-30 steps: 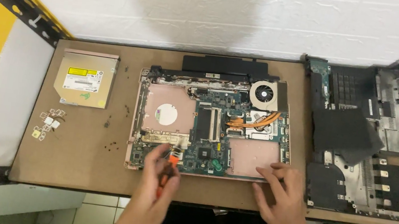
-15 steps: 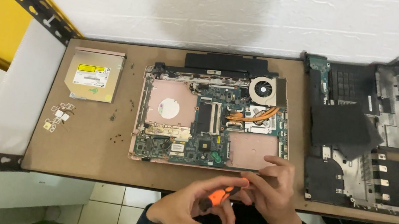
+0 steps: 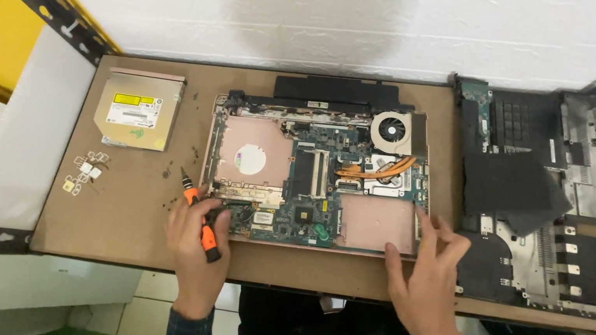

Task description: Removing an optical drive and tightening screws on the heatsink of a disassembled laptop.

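Two hands work at the near edge of one brown board. The left hand (image 3: 196, 243) is closed around one screwdriver (image 3: 199, 215) with an orange and black handle, its tip pointing up and away toward the far left, over the bare board just left of the opened laptop base. The right hand (image 3: 429, 278) is open, fingers spread, its fingertips resting on the near right corner of that laptop base (image 3: 316, 178), which lies between the two hands and just beyond them.

One motherboard is exposed in the base. Beyond the right hand sit one round cooling fan (image 3: 392, 131) and a pair of copper heat pipes (image 3: 376, 169); beyond the left hand is one pinkish metal plate with a round white sticker (image 3: 250, 160). One black battery bar (image 3: 337, 87) runs along the far edge of the base.

Left of the left hand lies a small cluster of tiny white and yellow parts (image 3: 83, 173), too small to count surely, and farther off one silver optical drive (image 3: 138, 110). Right of the right hand, one removed black laptop cover (image 3: 537, 203) lies inside-up.

The board (image 3: 131, 229) rests on black perforated metal rails (image 3: 54, 11). Behind it stands a white painted brick wall (image 3: 321, 13) with yellow patches at both sides; pale floor tiles show below the near edge.
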